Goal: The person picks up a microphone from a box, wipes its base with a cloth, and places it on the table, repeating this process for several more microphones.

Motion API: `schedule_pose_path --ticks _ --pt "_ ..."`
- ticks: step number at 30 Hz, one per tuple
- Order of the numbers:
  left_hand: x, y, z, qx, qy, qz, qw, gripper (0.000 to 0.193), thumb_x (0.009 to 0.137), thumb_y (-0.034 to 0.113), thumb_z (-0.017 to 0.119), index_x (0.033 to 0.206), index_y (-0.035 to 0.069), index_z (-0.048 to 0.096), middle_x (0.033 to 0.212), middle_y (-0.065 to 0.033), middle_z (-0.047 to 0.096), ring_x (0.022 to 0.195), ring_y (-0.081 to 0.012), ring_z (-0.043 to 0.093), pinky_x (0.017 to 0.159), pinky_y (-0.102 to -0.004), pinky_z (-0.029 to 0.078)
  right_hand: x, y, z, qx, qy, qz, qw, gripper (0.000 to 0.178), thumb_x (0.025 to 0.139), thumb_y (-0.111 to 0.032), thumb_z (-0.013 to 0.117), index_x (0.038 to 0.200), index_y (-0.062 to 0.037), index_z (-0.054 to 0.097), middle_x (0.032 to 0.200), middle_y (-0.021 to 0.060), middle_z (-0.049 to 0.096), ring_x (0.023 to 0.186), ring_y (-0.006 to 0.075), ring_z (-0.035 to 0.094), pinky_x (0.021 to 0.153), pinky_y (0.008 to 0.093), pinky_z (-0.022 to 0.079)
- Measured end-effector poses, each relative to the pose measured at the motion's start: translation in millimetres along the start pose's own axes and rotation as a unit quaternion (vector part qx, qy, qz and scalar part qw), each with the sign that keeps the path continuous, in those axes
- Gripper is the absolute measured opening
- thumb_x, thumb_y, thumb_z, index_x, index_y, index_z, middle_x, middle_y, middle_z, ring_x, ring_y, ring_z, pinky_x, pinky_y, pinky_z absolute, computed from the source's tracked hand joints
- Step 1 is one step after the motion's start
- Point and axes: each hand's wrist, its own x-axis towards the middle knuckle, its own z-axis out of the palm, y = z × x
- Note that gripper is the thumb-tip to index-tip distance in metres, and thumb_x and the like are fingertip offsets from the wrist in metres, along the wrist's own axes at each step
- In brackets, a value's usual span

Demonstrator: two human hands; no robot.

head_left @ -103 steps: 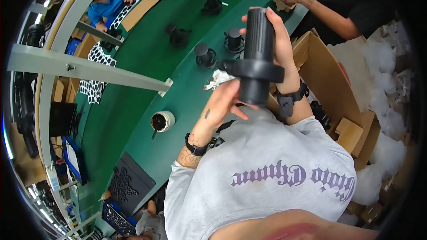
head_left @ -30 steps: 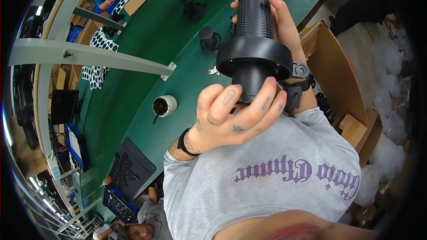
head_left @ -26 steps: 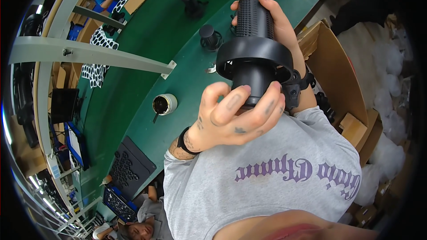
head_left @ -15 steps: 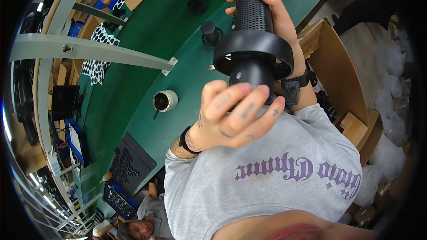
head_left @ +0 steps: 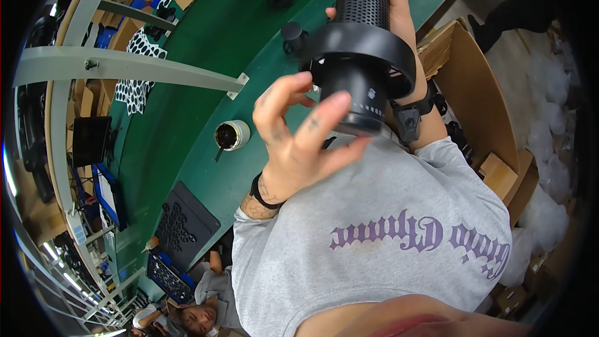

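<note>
A black microphone (head_left: 365, 6) with a perforated grille and a wide ring (head_left: 355, 40) around its body is held tilted in front of my chest. My right hand (head_left: 399, 9) wraps round the grille at the far end, its fingers partly hidden behind it. My left hand (head_left: 296, 140) is beside the lower end with its fingers spread; the fingertips overlap the smooth body, and I cannot tell whether they touch it. Small pale marks show along that lower end. To the left, an open jar (head_left: 244, 134) of dark paste with a stick in it stands on the green table (head_left: 209, 150).
More black microphone-like parts (head_left: 294, 39) stand farther along the table. A dark mat (head_left: 203, 215) with black pieces lies at lower left. A metal beam (head_left: 156, 70) crosses the left side. An open cardboard box (head_left: 480, 87) is at my right. Two other people are at the left.
My left fingers have opened off the lower end of the microphone and spread, uncovering its pale marks. The microphone and my right hand have moved slightly up and away.
</note>
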Motion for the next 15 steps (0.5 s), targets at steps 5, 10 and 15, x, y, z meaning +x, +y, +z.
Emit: schedule_pose_path --ticks 5,10,15 --pt "0.4 -1.3 -3.6 0.023 -0.043 0.053 0.997 0.059 0.049 0.01 0.083 0.105 0.015 0.067 0.112 -0.0145 0.047 0.092 -0.0259 0.054 0.062 -0.0261 0.051 11.1 12.7 -11.5 0.102 -0.097 -0.038 0.989 0.032 0.088 -0.031 0.052 0.11 -0.0091 0.054 0.105 0.0093 0.057 0.1 0.0227 0.058 0.082 0.0425 0.054" --pt "-0.9 1.7 3.1 0.193 -0.026 0.19 0.962 0.033 0.069 0.012 0.068 0.099 0.026 0.07 0.103 0.0081 0.058 0.086 -0.0161 0.045 0.064 -0.0237 0.043 12.7 13.6 -8.0 0.085 -0.081 -0.01 0.993 0.035 0.089 -0.031 0.048 0.113 -0.0061 0.054 0.105 0.0109 0.059 0.1 0.0249 0.059 0.084 0.0451 0.053" --pt "-4.1 3.0 -2.6 0.253 -0.111 0.305 0.911 0.021 0.069 0.016 0.07 0.086 0.028 0.072 0.104 0.0171 0.06 0.096 -0.0154 0.043 0.066 -0.0263 0.034 25.8 17.2 -26.5 -0.005 -0.139 0.025 0.99 0.038 0.09 -0.031 0.052 0.113 -0.0012 0.049 0.105 0.0159 0.057 0.098 0.0287 0.061 0.075 0.0461 0.057"
